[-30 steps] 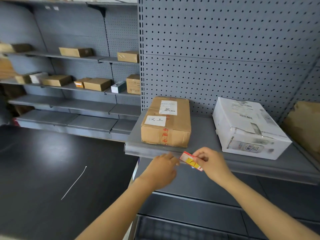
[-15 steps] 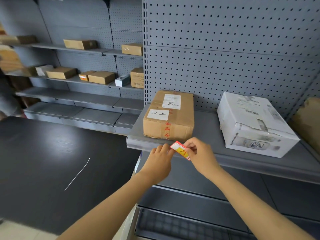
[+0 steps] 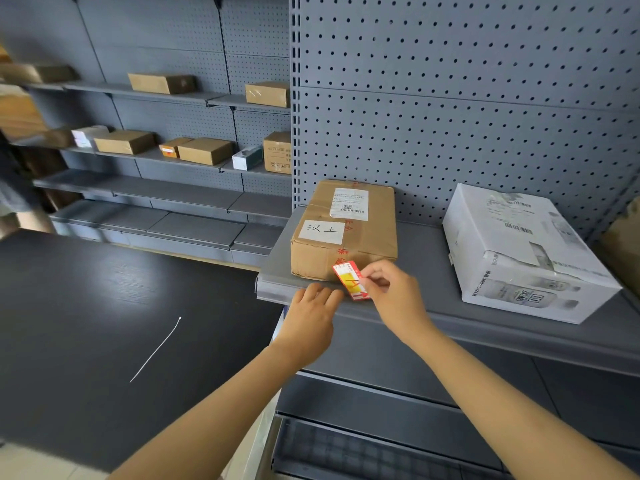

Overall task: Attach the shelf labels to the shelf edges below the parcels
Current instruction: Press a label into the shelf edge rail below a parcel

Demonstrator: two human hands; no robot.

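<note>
A red, yellow and white shelf label (image 3: 351,280) is pinched by its right end in my right hand (image 3: 393,294), tilted, right in front of the brown parcel (image 3: 346,228). Its lower end reaches the grey shelf edge (image 3: 273,289) below that parcel. My left hand (image 3: 313,311) rests with its fingertips on the same edge, just left of the label, holding nothing. A white parcel (image 3: 519,251) lies further right on the same shelf.
A pegboard back panel (image 3: 450,98) rises behind the parcels. Another brown parcel (image 3: 627,244) shows at the far right. Grey shelves at the left carry several boxes (image 3: 204,150). A dark floor with a thin white cable tie (image 3: 156,349) lies at the lower left.
Both hands moved left and up along the shelf edge; the label now stands in front of the brown parcel's lower right corner, more upright. My left hand's fingertips now sit on the edge.
</note>
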